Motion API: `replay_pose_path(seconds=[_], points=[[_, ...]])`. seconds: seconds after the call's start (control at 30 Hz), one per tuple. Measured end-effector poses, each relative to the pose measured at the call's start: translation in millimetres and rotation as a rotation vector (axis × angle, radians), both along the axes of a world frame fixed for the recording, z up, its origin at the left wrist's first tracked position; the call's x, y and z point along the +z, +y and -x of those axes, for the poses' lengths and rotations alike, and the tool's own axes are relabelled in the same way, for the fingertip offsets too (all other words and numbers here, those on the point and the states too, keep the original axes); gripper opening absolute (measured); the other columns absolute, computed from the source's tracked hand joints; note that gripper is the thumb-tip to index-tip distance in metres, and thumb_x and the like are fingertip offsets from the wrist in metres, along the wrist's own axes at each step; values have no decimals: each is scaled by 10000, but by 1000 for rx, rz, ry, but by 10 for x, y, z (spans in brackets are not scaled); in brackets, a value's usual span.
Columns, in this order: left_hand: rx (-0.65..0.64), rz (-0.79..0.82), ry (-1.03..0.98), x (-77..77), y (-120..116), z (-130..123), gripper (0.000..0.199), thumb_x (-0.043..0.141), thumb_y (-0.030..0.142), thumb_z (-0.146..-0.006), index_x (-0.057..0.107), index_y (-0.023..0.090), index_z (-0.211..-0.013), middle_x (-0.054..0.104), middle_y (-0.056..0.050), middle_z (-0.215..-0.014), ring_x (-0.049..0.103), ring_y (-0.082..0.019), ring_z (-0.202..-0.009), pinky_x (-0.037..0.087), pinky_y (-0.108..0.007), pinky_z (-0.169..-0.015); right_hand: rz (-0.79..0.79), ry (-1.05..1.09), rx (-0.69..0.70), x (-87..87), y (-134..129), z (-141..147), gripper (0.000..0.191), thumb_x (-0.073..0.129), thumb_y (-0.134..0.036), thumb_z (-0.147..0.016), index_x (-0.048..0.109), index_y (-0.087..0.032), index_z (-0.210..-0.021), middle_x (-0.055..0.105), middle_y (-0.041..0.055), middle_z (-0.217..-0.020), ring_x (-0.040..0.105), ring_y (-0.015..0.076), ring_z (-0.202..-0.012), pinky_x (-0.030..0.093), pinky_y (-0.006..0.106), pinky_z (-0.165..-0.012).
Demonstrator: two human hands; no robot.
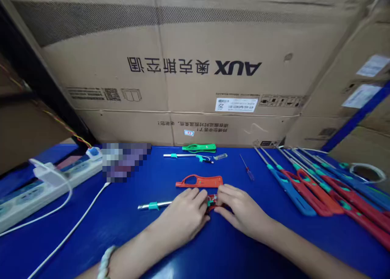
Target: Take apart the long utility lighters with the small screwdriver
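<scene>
Both hands work at an opened long-nose lighter (212, 201) with a red-orange body lying on the blue table. My left hand (188, 212) is closed around its near-left part, and the lighter's metal tube (166, 203) with a green collar sticks out to the left. My right hand (239, 208) pinches the body's right end, thumb and fingers drawn together. Small inner parts and a thin wire show between the hands; the fingers hide the rest. Just beyond lies a loose orange handle shell (199, 181), open side not clearly visible.
Farther back are a green handle shell (207, 148), a metal tube (167, 155) with wire, and a small clear piece (221, 156). A screwdriver (248, 171) lies right of them. Several lighters (289, 187) fill the right. A power strip (29, 197) and white cable (77, 222) occupy the left; cardboard (189, 35) stands behind.
</scene>
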State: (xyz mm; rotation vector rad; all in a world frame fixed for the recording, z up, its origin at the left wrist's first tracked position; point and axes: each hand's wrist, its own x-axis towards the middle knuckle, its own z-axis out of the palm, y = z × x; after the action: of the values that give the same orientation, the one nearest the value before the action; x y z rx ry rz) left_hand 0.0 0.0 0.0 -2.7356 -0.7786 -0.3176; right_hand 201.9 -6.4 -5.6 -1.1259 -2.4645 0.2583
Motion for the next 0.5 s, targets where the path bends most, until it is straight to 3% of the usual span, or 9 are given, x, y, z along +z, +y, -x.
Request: replay_pose_path(seconds=[0.23, 0.5], points=[[77, -151, 130, -138, -195, -142, 315, 621, 297, -859, 658, 30, -1022, 613, -206, -1076, 598, -310, -955, 457, -416, -816, 39, -43, 19, 28, 10, -11, 90, 584, -120, -855, 571, -159, -775, 590, 54, -818, 562, 196, -772, 459, 299, -716], [127, -207, 102, -236, -231, -175, 318, 622, 257, -837, 667, 18, -1042, 625, -214, -1069, 604, -321, -945, 478, -409, -788, 75, -13, 37, 83, 19, -27, 109, 551, -112, -872, 594, -149, -779, 588, 51, -797, 559, 185, -745, 458, 286, -693]])
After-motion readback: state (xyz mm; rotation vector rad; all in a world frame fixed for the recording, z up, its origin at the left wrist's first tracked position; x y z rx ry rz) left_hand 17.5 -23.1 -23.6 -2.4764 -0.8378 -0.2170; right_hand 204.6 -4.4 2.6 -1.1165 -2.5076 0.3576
